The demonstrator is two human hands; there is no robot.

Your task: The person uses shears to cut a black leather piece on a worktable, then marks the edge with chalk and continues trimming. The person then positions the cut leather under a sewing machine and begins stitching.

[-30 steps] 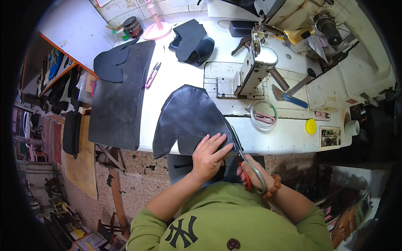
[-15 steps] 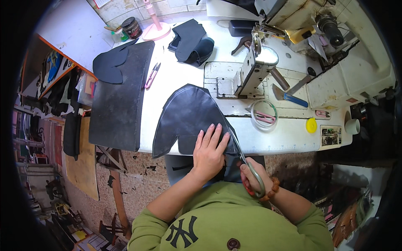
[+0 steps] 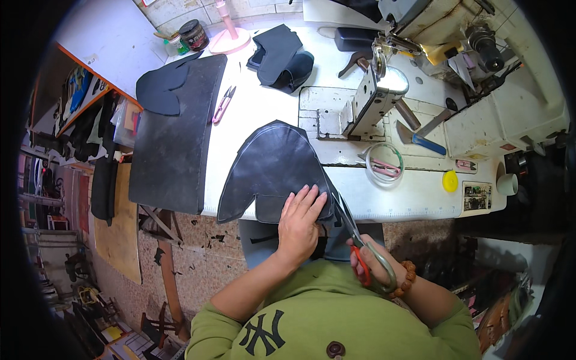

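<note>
A black leather piece point(image 3: 267, 159) with a pale line along its curved edge lies at the table's front. A notch cuts into its near side, beside a rectangular flap. My left hand point(image 3: 300, 222) rests flat on its near right part, fingers stretched out. My right hand point(image 3: 379, 264) is closed around the handles of large scissors point(image 3: 351, 225), one loop red and the other metallic. Their blades are parted at the leather's right edge, pointing away from me. Whether the leather sits between the blades is hard to make out.
Behind the leather to the right stands a sewing machine point(image 3: 375, 99). A hammer point(image 3: 426, 143), a clear round dish point(image 3: 384, 165) and a yellow lid point(image 3: 450, 180) lie right. Left are a black board point(image 3: 174, 150) and pink thread snips point(image 3: 224, 105). Folded black pieces point(image 3: 279, 57) lie farther back.
The scissors have opened wider, their handle loops spreading apart. My right hand has shifted slightly right. My left hand stays pressed on the leather.
</note>
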